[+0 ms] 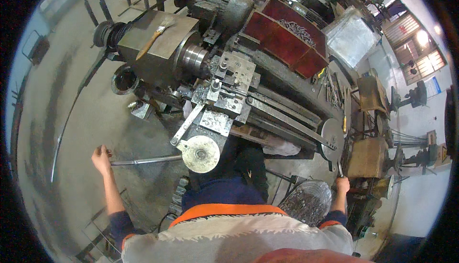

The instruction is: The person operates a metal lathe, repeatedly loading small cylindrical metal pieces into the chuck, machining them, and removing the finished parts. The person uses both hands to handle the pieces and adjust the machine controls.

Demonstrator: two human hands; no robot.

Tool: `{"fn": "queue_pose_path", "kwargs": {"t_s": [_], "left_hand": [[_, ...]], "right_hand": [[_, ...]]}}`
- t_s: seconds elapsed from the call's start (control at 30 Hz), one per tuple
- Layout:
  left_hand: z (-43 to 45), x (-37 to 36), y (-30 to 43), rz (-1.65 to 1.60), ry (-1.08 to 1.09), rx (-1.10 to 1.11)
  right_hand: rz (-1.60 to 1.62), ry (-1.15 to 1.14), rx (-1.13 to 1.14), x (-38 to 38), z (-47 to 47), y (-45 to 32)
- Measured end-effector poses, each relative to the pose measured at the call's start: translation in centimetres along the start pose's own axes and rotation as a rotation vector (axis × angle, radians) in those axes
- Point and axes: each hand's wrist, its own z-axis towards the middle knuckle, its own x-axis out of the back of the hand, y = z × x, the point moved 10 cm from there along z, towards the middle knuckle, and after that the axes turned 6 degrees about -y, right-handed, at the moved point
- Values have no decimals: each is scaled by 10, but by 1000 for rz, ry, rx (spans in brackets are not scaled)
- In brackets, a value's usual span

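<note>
My left hand is at the outer end of a long steel lever, its heel against the bar and its fingers curled up; whether they grip is unclear. That lever runs to a round metal disc at the front of a small lathe's slide. On the right, my right hand is closed around a shorter lever handle below a second disc. Flat link bars join both discs to the tool block. Left of the block is the bright spindle chuck. Metal chips cover parts of the slide.
A wooden-handled brush lies on the headstock cover. Behind the bed stand a motor and a dark red tray holding small metal parts. Hand tools lie at right. A tub of dark bits is near my right arm.
</note>
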Motion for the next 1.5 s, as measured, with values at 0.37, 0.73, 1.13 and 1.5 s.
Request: {"fn": "queue_pose_path", "kwargs": {"t_s": [0.37,0.73,1.13,1.5], "left_hand": [[37,-22,21,-40,65,-94],[46,-31,30,-44,9,-81],[26,-39,-43,-633,346,165],[84,-205,101,-374,-140,43]], "right_hand": [[212,163,-7,-41,-73,17],[313,117,-14,-15,-108,-9],[12,278,115,-21,-4,35],[176,245,55,-18,-29,33]]}}
